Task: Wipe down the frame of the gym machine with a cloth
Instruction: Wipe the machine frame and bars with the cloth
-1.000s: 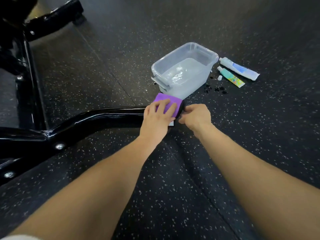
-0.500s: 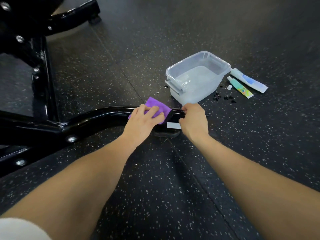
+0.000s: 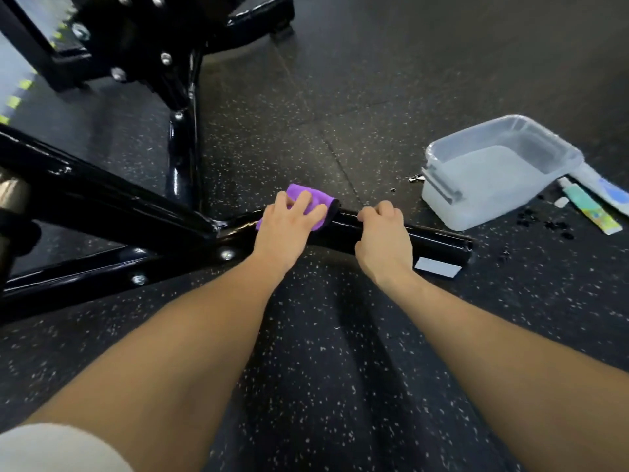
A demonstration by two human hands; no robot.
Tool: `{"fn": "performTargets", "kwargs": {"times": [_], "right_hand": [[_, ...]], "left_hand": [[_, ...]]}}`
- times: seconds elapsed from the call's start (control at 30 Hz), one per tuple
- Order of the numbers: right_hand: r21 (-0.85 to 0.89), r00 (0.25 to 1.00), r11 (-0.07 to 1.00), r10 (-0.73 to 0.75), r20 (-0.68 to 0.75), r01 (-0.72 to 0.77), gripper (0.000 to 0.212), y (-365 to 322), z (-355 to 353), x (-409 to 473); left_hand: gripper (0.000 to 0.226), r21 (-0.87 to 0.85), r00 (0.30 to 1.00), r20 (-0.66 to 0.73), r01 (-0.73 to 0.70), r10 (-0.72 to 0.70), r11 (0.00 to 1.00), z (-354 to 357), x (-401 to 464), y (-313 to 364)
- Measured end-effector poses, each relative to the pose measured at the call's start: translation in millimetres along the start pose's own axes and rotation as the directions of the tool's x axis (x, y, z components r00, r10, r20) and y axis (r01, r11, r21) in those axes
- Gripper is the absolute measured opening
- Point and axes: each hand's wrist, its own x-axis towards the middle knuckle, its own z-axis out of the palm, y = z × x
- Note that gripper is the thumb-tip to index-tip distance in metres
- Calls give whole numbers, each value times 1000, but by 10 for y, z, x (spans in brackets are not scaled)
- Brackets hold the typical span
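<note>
The left hand (image 3: 289, 223) presses the purple cloth (image 3: 311, 206) flat on the black frame (image 3: 374, 235) tube near its welded joint; the right hand (image 3: 383, 240) curls over the same tube, bracing. Judging by position, most of the frame remains unwiped

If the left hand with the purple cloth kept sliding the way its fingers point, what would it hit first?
Its fingers point up and away across the black bar. Past the cloth, the left hand would probably meet only bare speckled floor; the water tub sits well off to the right. Depth is hard to judge.
</note>
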Motion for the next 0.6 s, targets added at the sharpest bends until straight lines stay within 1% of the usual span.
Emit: {"fn": "performTargets", "kwargs": {"times": [0.07, 0.1, 0.13, 0.2, 0.23, 0.27, 0.3, 0.33, 0.37, 0.4, 0.43, 0.47, 0.5, 0.53, 0.57, 0.6], "right_hand": [[12, 1000, 1000, -22, 15, 22, 41, -87, 38, -7], [16, 999, 999, -40, 24, 39, 41, -122, 53, -20], [19, 998, 998, -58, 30, 57, 41, -147, 65, -35], [45, 996, 996, -77, 49, 75, 39, -194, 80, -59], [65, 995, 995, -82, 60, 79, 37, -224, 91, -64], [90, 994, 992, -90, 63, 85, 33, -260, 104, -59], [135, 993, 987, -100, 55, 92, 30, -311, 112, -50], [214, 994, 972, -105, 37, 95, 27, -371, 110, -36], [324, 995, 942, -99, 27, 85, 28, -438, 91, -23], [447, 995, 891, -97, 31, 73, 31, -500, 70, -11], [566, 993, 823, -100, 67, 45, 36, -558, 54, 9], [666, 986, 746, -117, 121, 7, 42, -605, 43, 29], [730, 975, 682, -132, 180, -42, 49, -658, 45, 41], [753, 966, 654, -142, 215, -72, 61, -684, 84, 59], [750, 961, 653, -129, 246, -104, 75, -667, 182, 100], [743, 956, 656, -117, 269, -128, 83, -644, 255, 131]], "left_hand": [[50, 2, 996, 59, 67, -67, 998, -57, -34, -27], [49, 12, 987, 101, 126, -127, 992, -82, -71, -67], [49, 27, 968, 160, 190, -192, 981, -105, -113, -117], [46, 26, 922, 222, 319, -317, 947, -199, -179, -203], [39, -49, 894, 238, 402, -380, 914, -243, -176, -232], [31, -186, 856, 256, 500, -449, 846, -306, -153, -243], [23, -368, 808, 287, 589, -515, 719, -359, -108, -243], [16, -549, 758, 329, 639, -563, 540, -414, -50, -233], [11, -678, 712, 391, 652, -583, 340, -472, 1, -204], [6, -750, 669, 479, 648, -569, 131, -537, 31, -155], [6, -765, 627, 579, 639, -521, -81, -608, 46, -94], [11, -731, 585, 670, 627, -457, -269, -663, 40, -45], [19, -673, 545, 739, 600, -396, -432, -701, 25, -19], [23, -607, 515, 787, 553, -339, -570, -725, 4, -15], [27, -535, 497, 822, 504, -280, -678, -741, -26, -29], [32, -468, 494, 843, 472, -215, -747, -765, -53, -36]]}}
